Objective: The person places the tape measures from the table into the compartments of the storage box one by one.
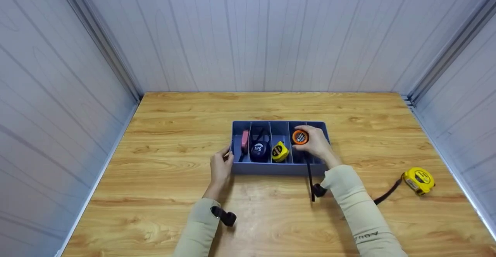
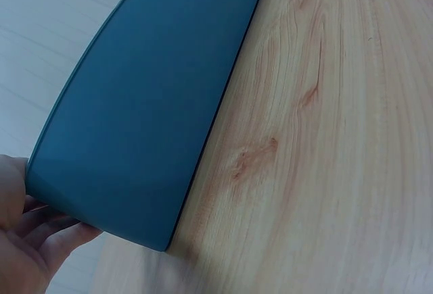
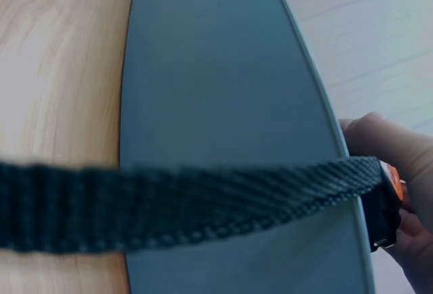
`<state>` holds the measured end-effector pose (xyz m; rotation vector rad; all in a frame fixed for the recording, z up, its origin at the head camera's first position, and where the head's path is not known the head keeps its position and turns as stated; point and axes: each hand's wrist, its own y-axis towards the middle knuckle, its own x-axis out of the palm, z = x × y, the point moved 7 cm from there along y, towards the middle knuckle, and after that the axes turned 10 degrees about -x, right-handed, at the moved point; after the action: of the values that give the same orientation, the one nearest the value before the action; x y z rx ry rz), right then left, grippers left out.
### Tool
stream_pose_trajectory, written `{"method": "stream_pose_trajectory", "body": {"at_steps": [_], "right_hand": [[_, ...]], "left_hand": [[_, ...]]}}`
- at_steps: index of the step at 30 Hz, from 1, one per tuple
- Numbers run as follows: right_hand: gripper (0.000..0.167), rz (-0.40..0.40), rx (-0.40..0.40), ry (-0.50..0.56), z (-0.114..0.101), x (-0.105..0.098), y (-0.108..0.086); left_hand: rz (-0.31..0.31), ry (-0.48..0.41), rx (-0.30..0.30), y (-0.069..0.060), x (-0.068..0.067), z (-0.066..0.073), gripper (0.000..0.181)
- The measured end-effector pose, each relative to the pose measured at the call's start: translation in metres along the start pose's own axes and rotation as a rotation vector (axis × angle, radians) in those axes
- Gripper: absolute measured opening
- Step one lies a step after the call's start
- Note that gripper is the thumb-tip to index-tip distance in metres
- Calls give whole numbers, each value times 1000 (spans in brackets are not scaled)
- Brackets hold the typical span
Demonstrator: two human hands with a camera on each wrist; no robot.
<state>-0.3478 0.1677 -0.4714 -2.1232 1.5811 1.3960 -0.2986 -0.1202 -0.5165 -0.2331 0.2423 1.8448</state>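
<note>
A grey-blue divided box (image 1: 279, 169) stands on the table. My right hand (image 1: 316, 144) pinches an orange and black tape measure (image 1: 300, 137) by its sides, over the box's right-hand compartments. Its black strap (image 3: 237, 199) hangs over the front wall. My left hand (image 1: 221, 166) touches the box's left end from outside, near the front corner; the left wrist view shows its fingers (image 2: 67, 240) against that end. From the left, separate compartments hold a pink tape measure (image 1: 244, 140), a dark blue one (image 1: 259, 149) and a yellow one (image 1: 279, 152). My right hand partly hides the rightmost compartment.
A larger yellow tape measure (image 1: 419, 180) lies on the wooden table (image 1: 174, 133) to the right, its black strap (image 1: 389, 191) running behind my right sleeve. Pale panels (image 1: 267, 36) wall in the back and both sides.
</note>
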Motion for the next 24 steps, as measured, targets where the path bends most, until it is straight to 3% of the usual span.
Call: {"method": "stream_pose_trajectory", "body": {"at_steps": [6, 13, 24], "right_hand": [[59, -15, 15, 4, 2, 1, 0], [59, -27, 24, -16, 4, 3, 1], [60, -70, 18, -42, 6, 8, 1]], "left_hand": [[-9, -24, -8, 0, 0, -1, 32], [-17, -21, -63, 0, 1, -5, 33], [-14, -28, -54, 1, 1, -4, 33]]}}
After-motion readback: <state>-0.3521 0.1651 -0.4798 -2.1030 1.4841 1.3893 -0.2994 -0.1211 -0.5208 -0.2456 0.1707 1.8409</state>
